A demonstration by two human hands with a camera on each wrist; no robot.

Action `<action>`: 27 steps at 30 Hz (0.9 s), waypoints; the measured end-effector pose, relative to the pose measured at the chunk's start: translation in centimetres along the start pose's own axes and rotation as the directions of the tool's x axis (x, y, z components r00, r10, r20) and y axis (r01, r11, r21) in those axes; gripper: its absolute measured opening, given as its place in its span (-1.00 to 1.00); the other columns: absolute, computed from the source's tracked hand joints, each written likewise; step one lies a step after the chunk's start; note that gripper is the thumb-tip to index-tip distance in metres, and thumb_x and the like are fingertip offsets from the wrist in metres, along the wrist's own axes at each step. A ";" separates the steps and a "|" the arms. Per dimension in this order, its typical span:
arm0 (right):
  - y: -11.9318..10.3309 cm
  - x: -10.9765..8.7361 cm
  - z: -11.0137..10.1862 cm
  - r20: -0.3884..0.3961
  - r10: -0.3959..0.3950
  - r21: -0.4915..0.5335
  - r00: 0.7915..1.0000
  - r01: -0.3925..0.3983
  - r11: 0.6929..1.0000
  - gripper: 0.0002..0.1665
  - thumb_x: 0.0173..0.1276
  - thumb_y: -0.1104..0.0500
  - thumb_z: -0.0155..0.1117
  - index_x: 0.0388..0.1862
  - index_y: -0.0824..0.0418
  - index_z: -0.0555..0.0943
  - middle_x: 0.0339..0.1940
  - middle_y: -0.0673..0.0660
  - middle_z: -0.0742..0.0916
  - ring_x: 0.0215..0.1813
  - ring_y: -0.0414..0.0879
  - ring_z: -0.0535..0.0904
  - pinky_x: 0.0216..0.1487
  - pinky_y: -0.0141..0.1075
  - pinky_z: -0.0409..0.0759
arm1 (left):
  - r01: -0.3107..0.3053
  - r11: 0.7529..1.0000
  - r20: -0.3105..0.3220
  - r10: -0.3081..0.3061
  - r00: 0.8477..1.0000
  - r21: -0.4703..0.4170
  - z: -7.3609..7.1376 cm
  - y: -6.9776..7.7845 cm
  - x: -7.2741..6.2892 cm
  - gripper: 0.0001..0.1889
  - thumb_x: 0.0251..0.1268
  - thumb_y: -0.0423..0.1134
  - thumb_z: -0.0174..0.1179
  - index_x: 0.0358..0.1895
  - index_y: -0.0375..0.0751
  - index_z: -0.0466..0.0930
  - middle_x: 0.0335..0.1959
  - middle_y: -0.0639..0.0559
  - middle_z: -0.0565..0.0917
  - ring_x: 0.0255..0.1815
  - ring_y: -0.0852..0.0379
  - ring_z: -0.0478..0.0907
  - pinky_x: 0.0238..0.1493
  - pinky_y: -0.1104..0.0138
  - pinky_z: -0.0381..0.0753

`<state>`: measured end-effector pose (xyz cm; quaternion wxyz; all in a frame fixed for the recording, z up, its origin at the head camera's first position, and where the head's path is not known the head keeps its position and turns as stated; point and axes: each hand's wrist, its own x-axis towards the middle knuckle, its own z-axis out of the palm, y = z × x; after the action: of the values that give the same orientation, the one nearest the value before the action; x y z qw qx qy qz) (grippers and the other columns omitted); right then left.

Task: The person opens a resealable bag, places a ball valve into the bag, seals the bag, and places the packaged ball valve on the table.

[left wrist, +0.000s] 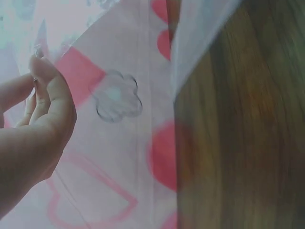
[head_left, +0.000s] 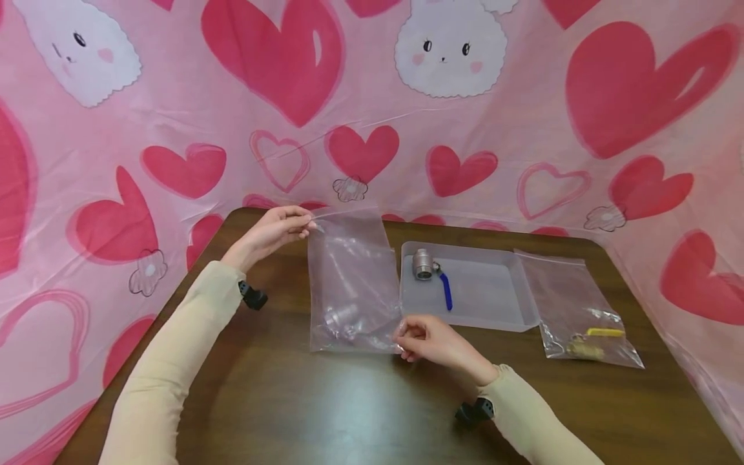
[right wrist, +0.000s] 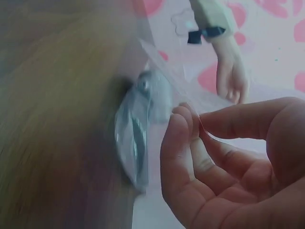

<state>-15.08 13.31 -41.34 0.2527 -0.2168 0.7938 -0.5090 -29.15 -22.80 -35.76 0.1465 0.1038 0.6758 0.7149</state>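
Observation:
A clear plastic bag (head_left: 357, 271) stands up off the table between the hands, with a silvery metal ball valve (head_left: 341, 318) in its bottom; the right wrist view shows the valve (right wrist: 155, 90) blurred through the plastic. My left hand (head_left: 272, 230) pinches the bag's upper left edge between thumb and fingers. At the lower right corner, my right hand (head_left: 430, 339) pinches the plastic, seen closer as a thin film (right wrist: 202, 123) between thumb and fingertips. Just right of the bag, a second ball valve (head_left: 423, 265) with a blue lever lies in a tray.
The shallow translucent tray (head_left: 488, 284) sits near the back of the brown table (head_left: 267, 387). Against its right side lies another clear bag (head_left: 566, 290) holding a brass valve (head_left: 586, 350) with a yellow lever. A pink heart-patterned cloth (head_left: 383, 84) hangs behind and at the sides.

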 end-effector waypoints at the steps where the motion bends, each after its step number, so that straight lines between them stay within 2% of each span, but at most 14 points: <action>1: 0.3 -0.4 -0.4 -0.004 -0.002 -0.010 1.000 0.001 1.000 -0.77 0.45 0.24 0.19 -0.19 0.47 0.56 -0.40 0.33 0.73 -0.36 0.01 0.68 -0.24 -0.09 0.75 | -0.005 1.000 0.007 0.005 1.000 0.014 0.5 0.1 0.0 -0.88 0.49 -0.34 0.06 -0.12 -0.15 0.61 -0.31 0.12 0.75 -0.31 0.27 0.61 -0.18 0.49 0.66; 4: 1.1 -1.7 -1.4 -0.010 -0.017 -0.055 1.000 0.017 0.998 -0.80 0.44 0.25 0.19 -0.20 0.43 0.58 -0.40 0.30 0.73 -0.36 -0.06 0.67 -0.27 -0.19 0.74 | -0.020 0.999 0.016 0.019 1.000 0.050 1.9 0.2 0.1 -0.90 0.48 -0.32 0.09 -0.11 -0.16 0.60 -0.33 0.11 0.75 -0.35 0.28 0.58 -0.22 0.49 0.63; 7: 1.9 -2.8 -2.1 -0.018 -0.036 -0.141 0.999 0.034 0.989 -0.83 0.44 0.24 0.20 -0.23 0.37 0.61 -0.41 0.24 0.74 -0.38 -0.19 0.63 -0.34 -0.33 0.68 | -0.036 0.997 0.032 0.033 0.999 0.075 3.4 0.3 0.1 -0.91 0.47 -0.33 0.10 -0.12 -0.17 0.59 -0.34 0.10 0.76 -0.39 0.26 0.56 -0.28 0.49 0.61; 12: 2.8 -4.1 -2.8 -0.046 -0.093 -0.319 0.995 0.074 0.945 -0.87 0.43 0.23 0.20 -0.27 0.24 0.67 -0.41 0.09 0.75 -0.40 -0.38 0.53 -0.37 -0.44 0.56 | -0.110 0.978 0.071 0.099 0.993 0.175 5.9 0.6 -0.2 -0.88 0.44 -0.33 0.14 -0.08 -0.28 0.58 -0.36 0.15 0.77 -0.41 0.26 0.56 -0.31 0.48 0.59; 16: 3.2 -4.9 -3.0 -0.077 -0.115 -0.426 0.990 0.072 0.902 -0.84 0.40 0.26 0.20 -0.28 0.18 0.72 -0.38 0.02 0.78 -0.40 -0.44 0.49 -0.34 -0.47 0.52 | -0.166 0.948 0.073 0.152 0.986 0.272 7.7 0.9 -0.7 -0.77 0.42 -0.29 0.18 -0.01 -0.40 0.55 -0.38 0.20 0.78 -0.40 0.28 0.58 -0.28 0.45 0.61; 19: 3.3 -5.5 -3.2 -0.089 -0.106 -0.475 0.990 0.051 0.879 -0.82 0.39 0.26 0.19 -0.28 0.15 0.74 -0.35 0.00 0.79 -0.38 -0.44 0.46 -0.34 -0.47 0.49 | -0.204 0.916 0.058 0.196 0.979 0.345 8.9 1.2 -1.2 -0.74 0.40 -0.26 0.21 0.00 -0.40 0.57 -0.35 0.18 0.78 -0.38 0.27 0.60 -0.24 0.43 0.62; 23: 3.6 -6.2 -3.3 -0.091 -0.103 -0.528 0.990 0.040 0.849 -0.83 0.40 0.21 0.22 -0.28 0.12 0.76 -0.33 -0.02 0.79 -0.33 -0.42 0.50 -0.33 -0.46 0.48 | -0.262 0.867 0.043 0.269 0.962 0.425 10.3 1.1 -2.0 -0.80 0.38 -0.26 0.24 -0.05 -0.31 0.62 -0.26 -0.08 0.78 -0.33 0.27 0.63 -0.19 0.41 0.63; 27: 3.6 -6.6 -3.4 -0.104 -0.122 -0.572 0.987 0.041 0.819 -0.86 0.37 0.16 0.29 -0.30 0.14 0.75 -0.37 -0.05 0.77 -0.33 -0.38 0.55 -0.32 -0.44 0.51 | -0.338 0.819 0.045 0.360 0.932 0.464 11.3 0.8 -2.5 -0.86 0.34 -0.30 0.27 -0.12 -0.27 0.66 -0.23 -0.28 0.76 -0.31 0.31 0.66 -0.21 0.43 0.62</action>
<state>-12.39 21.00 -42.30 0.1001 -0.2807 0.9145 -0.2737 -22.93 -13.09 -34.14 -0.0312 0.2417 0.7995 0.5490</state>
